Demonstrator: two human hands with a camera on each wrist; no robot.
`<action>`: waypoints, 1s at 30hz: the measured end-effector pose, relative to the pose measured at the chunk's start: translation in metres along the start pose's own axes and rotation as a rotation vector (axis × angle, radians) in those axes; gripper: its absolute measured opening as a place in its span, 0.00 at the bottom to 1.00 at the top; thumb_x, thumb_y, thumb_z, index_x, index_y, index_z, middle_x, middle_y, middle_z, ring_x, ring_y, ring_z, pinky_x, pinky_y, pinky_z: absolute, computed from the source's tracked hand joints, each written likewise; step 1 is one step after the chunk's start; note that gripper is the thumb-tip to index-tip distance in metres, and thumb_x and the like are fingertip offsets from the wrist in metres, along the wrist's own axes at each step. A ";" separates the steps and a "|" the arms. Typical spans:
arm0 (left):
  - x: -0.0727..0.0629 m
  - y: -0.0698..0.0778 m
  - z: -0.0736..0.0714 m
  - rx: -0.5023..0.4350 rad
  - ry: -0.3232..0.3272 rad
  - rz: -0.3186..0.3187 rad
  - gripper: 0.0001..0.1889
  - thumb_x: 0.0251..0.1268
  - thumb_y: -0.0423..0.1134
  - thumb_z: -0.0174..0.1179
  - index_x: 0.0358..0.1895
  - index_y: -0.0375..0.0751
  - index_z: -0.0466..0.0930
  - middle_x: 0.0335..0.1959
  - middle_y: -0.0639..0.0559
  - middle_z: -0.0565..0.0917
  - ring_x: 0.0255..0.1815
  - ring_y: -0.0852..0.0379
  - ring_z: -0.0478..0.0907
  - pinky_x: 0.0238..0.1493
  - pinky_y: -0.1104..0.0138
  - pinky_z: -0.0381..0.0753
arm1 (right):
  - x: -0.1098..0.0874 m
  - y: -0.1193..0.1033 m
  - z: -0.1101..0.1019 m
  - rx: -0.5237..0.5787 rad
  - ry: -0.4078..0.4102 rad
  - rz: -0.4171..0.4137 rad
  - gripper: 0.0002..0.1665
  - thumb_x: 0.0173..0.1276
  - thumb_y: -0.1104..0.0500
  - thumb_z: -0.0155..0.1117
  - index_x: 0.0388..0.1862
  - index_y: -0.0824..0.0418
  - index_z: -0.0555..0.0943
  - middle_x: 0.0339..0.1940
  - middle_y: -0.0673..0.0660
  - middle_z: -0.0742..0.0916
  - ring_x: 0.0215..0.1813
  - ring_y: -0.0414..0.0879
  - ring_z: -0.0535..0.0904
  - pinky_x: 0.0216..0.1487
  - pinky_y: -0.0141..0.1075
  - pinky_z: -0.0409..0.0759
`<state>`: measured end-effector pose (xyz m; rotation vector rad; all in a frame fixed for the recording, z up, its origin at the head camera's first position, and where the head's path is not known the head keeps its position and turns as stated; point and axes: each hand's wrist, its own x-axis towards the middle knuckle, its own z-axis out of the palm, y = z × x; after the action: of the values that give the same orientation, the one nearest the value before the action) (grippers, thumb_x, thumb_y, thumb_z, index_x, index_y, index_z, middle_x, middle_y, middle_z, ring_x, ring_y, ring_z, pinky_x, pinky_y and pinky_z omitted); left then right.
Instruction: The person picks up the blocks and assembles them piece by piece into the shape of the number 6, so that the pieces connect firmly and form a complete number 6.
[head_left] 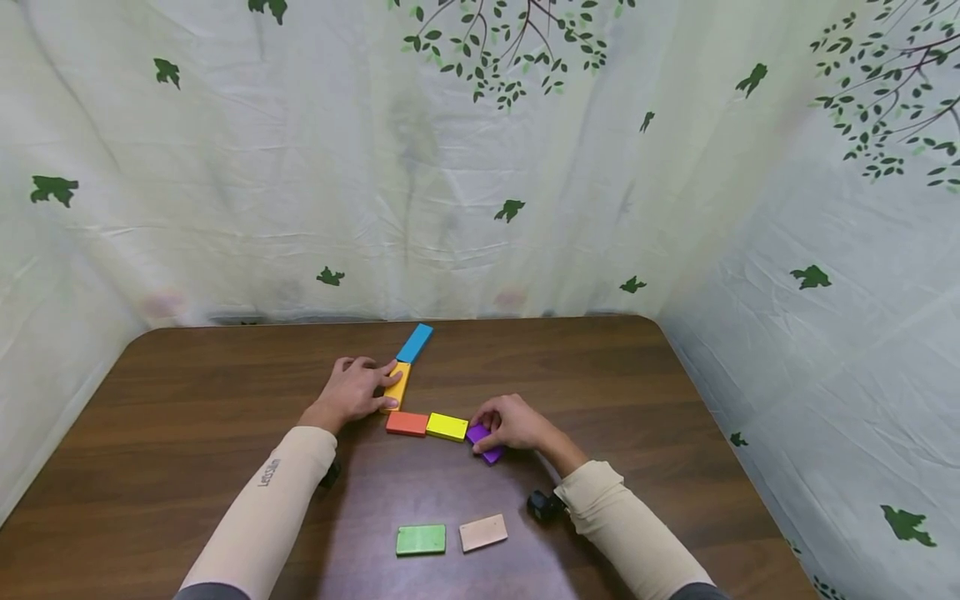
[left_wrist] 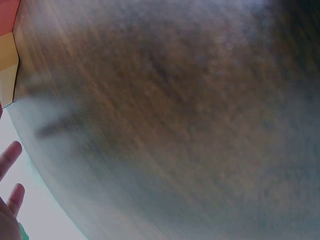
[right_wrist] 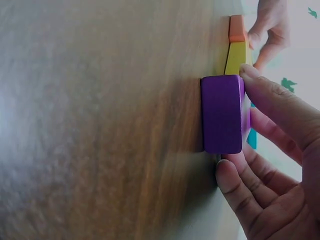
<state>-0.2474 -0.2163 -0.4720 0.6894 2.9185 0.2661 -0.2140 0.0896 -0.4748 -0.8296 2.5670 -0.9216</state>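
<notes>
Flat coloured blocks form a bent row on the brown table. From the far end come a blue block (head_left: 415, 342), an orange-yellow block (head_left: 397, 387), a red block (head_left: 407, 424), a yellow block (head_left: 447, 427) and a purple block (head_left: 491, 454). My left hand (head_left: 352, 392) holds the orange-yellow block between thumb and fingers; only some fingertips (left_wrist: 10, 155) show in the left wrist view. With thumb and fingers, my right hand (head_left: 513, 422) grips the purple block, whose end face (right_wrist: 222, 115) stands close to the yellow one in the right wrist view.
Nearer the front of the table (head_left: 225, 392) lie a green block (head_left: 421, 540) and a pale wooden block (head_left: 483, 532). A black wrist camera (head_left: 543, 506) sits at the right cuff. A white curtain (head_left: 360, 183) with leaf prints hangs behind the table.
</notes>
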 end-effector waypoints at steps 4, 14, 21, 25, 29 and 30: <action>0.000 0.001 -0.001 0.002 -0.005 -0.002 0.31 0.61 0.55 0.62 0.66 0.46 0.71 0.71 0.46 0.67 0.66 0.34 0.63 0.63 0.37 0.51 | -0.001 -0.002 0.000 -0.006 0.016 0.008 0.18 0.48 0.52 0.81 0.37 0.56 0.87 0.24 0.46 0.81 0.28 0.37 0.73 0.30 0.29 0.72; 0.000 0.002 -0.003 0.000 -0.011 -0.002 0.32 0.61 0.55 0.62 0.66 0.46 0.71 0.71 0.46 0.66 0.66 0.34 0.62 0.63 0.37 0.50 | -0.003 -0.003 0.003 -0.015 0.050 0.057 0.19 0.48 0.51 0.81 0.37 0.56 0.86 0.24 0.45 0.80 0.28 0.37 0.72 0.29 0.28 0.71; 0.000 0.004 -0.002 -0.003 -0.013 -0.004 0.32 0.61 0.55 0.62 0.66 0.47 0.71 0.71 0.46 0.67 0.66 0.35 0.62 0.64 0.38 0.51 | -0.005 -0.004 0.006 -0.017 0.065 0.089 0.19 0.48 0.51 0.81 0.37 0.56 0.86 0.23 0.46 0.79 0.27 0.37 0.72 0.27 0.28 0.71; 0.000 0.004 -0.002 -0.001 -0.008 -0.002 0.32 0.61 0.56 0.62 0.66 0.47 0.72 0.71 0.46 0.67 0.66 0.35 0.63 0.63 0.38 0.51 | -0.006 -0.003 0.006 -0.004 0.063 0.082 0.21 0.48 0.50 0.81 0.39 0.58 0.85 0.24 0.47 0.80 0.27 0.37 0.72 0.28 0.28 0.72; -0.001 0.002 -0.001 0.001 -0.002 -0.003 0.31 0.61 0.55 0.62 0.66 0.47 0.72 0.71 0.46 0.67 0.66 0.34 0.63 0.63 0.37 0.51 | -0.010 -0.001 -0.001 0.019 0.052 0.058 0.23 0.50 0.50 0.80 0.43 0.59 0.85 0.28 0.50 0.82 0.28 0.37 0.73 0.30 0.29 0.73; -0.001 0.002 -0.001 -0.001 -0.001 -0.005 0.31 0.61 0.55 0.62 0.66 0.47 0.72 0.71 0.46 0.67 0.66 0.34 0.62 0.63 0.37 0.51 | -0.012 0.001 -0.004 0.026 0.048 0.049 0.23 0.50 0.51 0.80 0.43 0.59 0.85 0.29 0.52 0.82 0.28 0.37 0.73 0.30 0.29 0.74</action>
<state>-0.2461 -0.2156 -0.4706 0.6811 2.9183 0.2671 -0.2066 0.0996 -0.4713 -0.7434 2.5982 -0.9689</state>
